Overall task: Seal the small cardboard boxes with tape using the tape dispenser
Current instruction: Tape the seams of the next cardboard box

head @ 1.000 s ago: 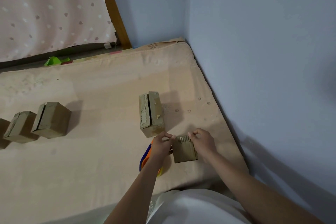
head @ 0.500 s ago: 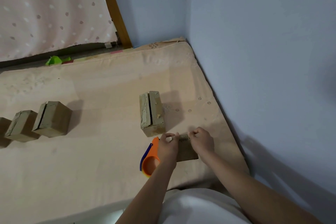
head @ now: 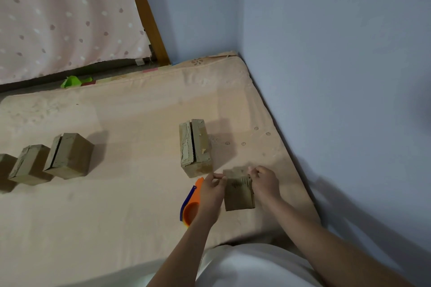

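Observation:
A small cardboard box (head: pixel 239 196) stands on the mattress in front of me, between both hands. My left hand (head: pixel 211 190) pinches its top left edge, and my right hand (head: pixel 264 180) pinches its top right edge. An orange and blue tape dispenser (head: pixel 190 205) lies on the mattress just left of my left hand, partly hidden by the wrist. A taller cardboard box (head: pixel 196 147) with a slit along its top stands just beyond the held box.
Three more cardboard boxes (head: pixel 68 155) stand in a row at the left of the beige mattress (head: pixel 130 205). Blue walls close the right side and the far corner. A dotted curtain and a wooden post rise at the back left, with a green scrap (head: pixel 72 81) below.
My left hand has shifted slightly, uncovering more of the orange tape dispenser. Both hands keep pinching the top of the small box, which stays in place.

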`<state>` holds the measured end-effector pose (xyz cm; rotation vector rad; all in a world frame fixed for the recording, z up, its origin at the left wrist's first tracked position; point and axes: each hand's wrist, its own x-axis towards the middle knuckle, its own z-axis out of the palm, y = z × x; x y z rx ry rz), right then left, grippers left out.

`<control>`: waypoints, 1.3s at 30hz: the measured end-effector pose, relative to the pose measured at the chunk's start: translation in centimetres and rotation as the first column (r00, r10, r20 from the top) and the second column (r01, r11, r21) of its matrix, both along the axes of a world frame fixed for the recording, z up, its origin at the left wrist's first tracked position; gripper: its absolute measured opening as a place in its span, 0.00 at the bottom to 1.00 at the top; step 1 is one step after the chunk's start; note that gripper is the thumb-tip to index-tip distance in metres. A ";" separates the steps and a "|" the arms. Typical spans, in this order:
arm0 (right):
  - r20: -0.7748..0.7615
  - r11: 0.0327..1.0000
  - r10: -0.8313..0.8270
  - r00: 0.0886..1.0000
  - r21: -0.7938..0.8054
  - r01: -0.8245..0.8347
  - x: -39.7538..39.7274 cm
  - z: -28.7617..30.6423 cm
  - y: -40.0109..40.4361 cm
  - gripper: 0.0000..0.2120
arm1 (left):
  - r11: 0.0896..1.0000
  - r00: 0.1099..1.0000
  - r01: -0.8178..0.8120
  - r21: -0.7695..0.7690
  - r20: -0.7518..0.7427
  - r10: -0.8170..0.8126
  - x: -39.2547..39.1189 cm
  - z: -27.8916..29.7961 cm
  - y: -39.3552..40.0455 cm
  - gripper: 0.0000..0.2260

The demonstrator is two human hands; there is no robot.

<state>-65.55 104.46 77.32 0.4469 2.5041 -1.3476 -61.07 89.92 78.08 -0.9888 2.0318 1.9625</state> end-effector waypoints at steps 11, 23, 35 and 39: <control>0.176 0.995 0.026 0.984 -0.094 -0.010 1.8 -1.5 0.6 0.18 | 0.985 0.985 0.173 -0.018 0.031 -0.173 0.7 -2.8 1.5 0.25; 0.216 0.986 0.165 0.962 -0.016 -0.166 1.7 -2.9 0.4 0.10 | 0.948 0.938 0.305 -0.089 0.198 -0.283 0.5 -5.2 0.1 0.10; 0.309 0.986 0.154 0.938 0.008 -0.165 0.8 -3.5 0.3 0.09 | 0.907 0.892 0.351 -0.231 0.377 -0.250 -2.0 -4.7 0.5 0.23; 0.282 0.982 0.176 0.943 0.016 -0.188 0.8 -4.1 0.5 0.09 | 0.900 0.890 0.367 -0.237 0.372 -0.265 -2.5 -5.4 0.2 0.19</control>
